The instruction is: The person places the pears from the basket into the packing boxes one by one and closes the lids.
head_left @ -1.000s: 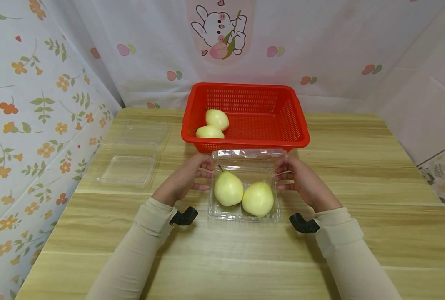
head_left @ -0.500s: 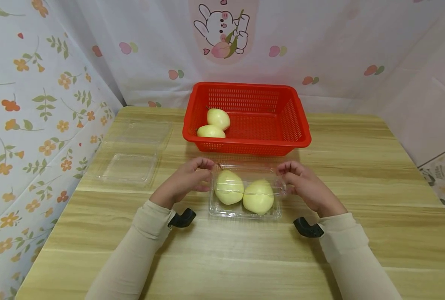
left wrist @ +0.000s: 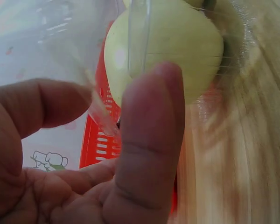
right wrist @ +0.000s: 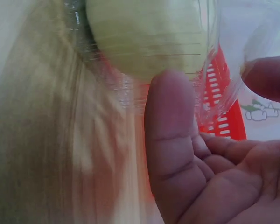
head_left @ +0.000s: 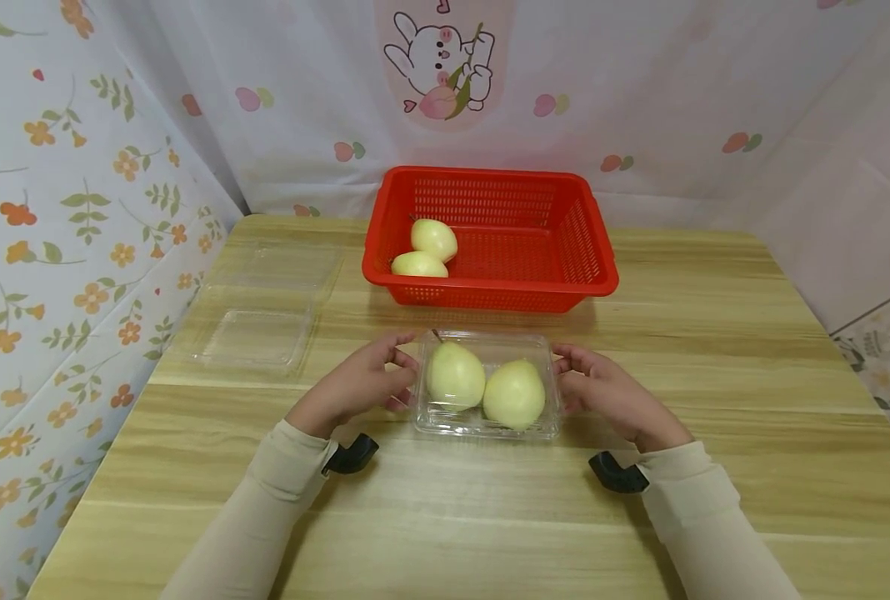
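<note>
A clear plastic clamshell box (head_left: 485,427) lies on the wooden table (head_left: 715,350) in front of me, its lid folded down over two pale green pears (head_left: 456,375) (head_left: 514,393). My left hand (head_left: 373,379) pinches the box's left edge between thumb and fingers. My right hand (head_left: 591,385) pinches its right edge the same way. In the left wrist view my thumb (left wrist: 149,140) lies against the clear wall, a pear (left wrist: 177,42) behind it. The right wrist view has my thumb (right wrist: 170,130) on the other wall with a pear (right wrist: 149,32) above.
A red mesh basket (head_left: 490,287) stands just behind the box with two more pears (head_left: 433,237) (head_left: 418,266) in its left corner. A second clear clamshell (head_left: 261,308) lies open and empty at the table's left. Flowered sheets wall off the back and sides.
The lid stood upright at the back of the box; both hands have swung it forward and down over the pears and slid toward me along the box's sides.
</note>
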`<state>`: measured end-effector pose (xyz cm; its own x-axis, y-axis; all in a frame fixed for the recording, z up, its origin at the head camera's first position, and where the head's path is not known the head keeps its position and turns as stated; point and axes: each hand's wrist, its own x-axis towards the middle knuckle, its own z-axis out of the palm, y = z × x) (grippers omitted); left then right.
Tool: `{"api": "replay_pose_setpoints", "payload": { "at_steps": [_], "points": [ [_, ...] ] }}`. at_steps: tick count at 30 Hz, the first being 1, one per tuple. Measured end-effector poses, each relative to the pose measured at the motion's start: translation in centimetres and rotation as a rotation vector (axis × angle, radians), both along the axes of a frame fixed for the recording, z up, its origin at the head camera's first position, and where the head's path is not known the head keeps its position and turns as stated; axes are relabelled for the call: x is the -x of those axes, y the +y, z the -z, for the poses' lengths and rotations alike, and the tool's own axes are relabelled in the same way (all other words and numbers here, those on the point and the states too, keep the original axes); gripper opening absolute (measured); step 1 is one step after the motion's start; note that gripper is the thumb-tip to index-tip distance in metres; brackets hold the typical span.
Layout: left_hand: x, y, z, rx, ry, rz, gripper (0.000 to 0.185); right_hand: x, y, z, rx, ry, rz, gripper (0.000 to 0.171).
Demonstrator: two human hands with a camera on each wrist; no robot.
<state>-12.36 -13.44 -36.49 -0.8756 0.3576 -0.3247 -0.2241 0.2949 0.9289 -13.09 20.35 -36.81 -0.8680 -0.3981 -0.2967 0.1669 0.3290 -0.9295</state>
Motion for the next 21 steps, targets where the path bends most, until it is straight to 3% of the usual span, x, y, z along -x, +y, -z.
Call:
{"api": "replay_pose_setpoints", "payload": {
  "at_steps": [8, 21],
  "points": [
    [-0.36, -0.08, 0.31, 0.026, 0.059, 0.061, 0.072, -0.09, -0.32, 0.3, -0.024, -0.013, -0.041, 0.069],
    [0.3, 0.56, 0.37, 0.021, 0.054, 0.013, 0.069, 0.19, -0.41, 0.49, 0.004, 0.002, 0.013, 0.06]
  ]
}}
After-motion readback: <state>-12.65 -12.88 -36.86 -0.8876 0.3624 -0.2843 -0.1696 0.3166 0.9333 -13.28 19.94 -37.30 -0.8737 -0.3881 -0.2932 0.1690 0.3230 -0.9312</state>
